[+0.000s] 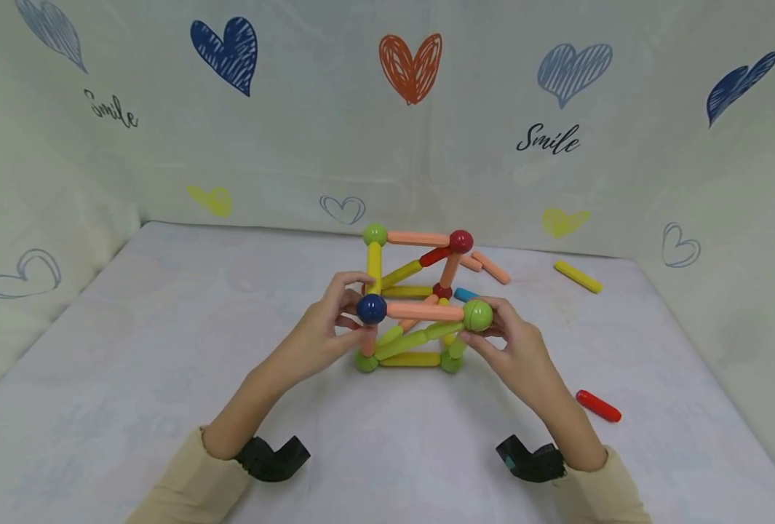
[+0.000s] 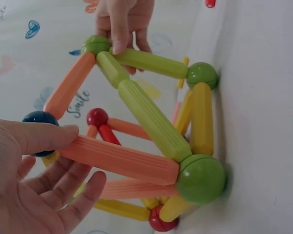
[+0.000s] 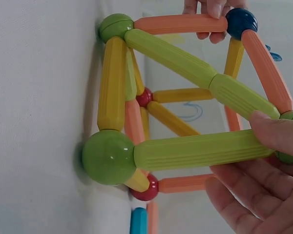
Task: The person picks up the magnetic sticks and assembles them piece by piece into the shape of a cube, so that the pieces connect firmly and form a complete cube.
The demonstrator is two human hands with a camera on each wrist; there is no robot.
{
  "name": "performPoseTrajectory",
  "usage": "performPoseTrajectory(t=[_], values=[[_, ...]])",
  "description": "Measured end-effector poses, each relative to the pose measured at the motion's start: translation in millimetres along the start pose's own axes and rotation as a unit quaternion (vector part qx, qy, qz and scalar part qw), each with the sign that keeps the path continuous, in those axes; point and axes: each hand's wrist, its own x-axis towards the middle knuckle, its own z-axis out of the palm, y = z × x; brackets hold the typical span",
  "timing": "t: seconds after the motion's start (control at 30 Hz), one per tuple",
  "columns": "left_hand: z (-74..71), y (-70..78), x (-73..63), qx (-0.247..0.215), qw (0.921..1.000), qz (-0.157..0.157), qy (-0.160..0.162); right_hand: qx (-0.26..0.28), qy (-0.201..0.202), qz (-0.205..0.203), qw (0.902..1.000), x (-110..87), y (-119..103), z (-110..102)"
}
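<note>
A box-shaped frame of building rods and balls (image 1: 411,359) stands on the table in front of me. My left hand (image 1: 327,329) grips its near left side, with the thumb on the upright salmon rod (image 2: 122,158) just under the dark blue ball (image 1: 371,309). Opposite it, my right hand (image 1: 509,342) pinches the upright light green rod (image 3: 200,150) below the upper green ball (image 1: 477,315). A salmon rod (image 1: 424,311) joins these two upper balls. Two light green rods, end to end, slant across the near face. Red balls (image 1: 461,241) mark corners farther back.
Loose rods lie to the right: a red rod (image 1: 599,406) by the right forearm, a yellow rod (image 1: 578,276) at the back, and salmon rods (image 1: 490,267) behind the frame. A blue rod (image 1: 466,295) is partly hidden by the frame. A printed cloth backdrop (image 1: 335,131) rises behind the table.
</note>
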Motion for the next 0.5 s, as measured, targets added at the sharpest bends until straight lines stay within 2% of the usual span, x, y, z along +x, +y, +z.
performPoseTrajectory(t=[0.1, 0.23, 0.33, 0.43, 0.5], values=[[1.2, 0.6, 0.4, 0.015, 0.9994, -0.03, 0.003, 0.015, -0.036, 0.037, 0.9986, 0.3, 4.7, 0.7], [2.1, -0.9, -0.6, 0.068, 0.9942, -0.078, -0.026, 0.025, -0.069, 0.066, 0.9951, 0.7, 9.7, 2.0], [2.2, -4.6, -1.7, 0.113, 0.9885, -0.088, -0.048, 0.025, -0.079, 0.069, 0.9942, 0.5, 11.8, 2.4], [0.7, -7.0, -2.3, 0.138, 0.985, -0.091, -0.049, 0.019, -0.086, 0.063, 0.9941, -0.3, 12.3, 2.1], [-1.3, -7.8, -3.0, 0.137, 0.9851, -0.095, -0.044, 0.016, -0.098, 0.06, 0.9933, -0.9, 11.5, 1.8]])
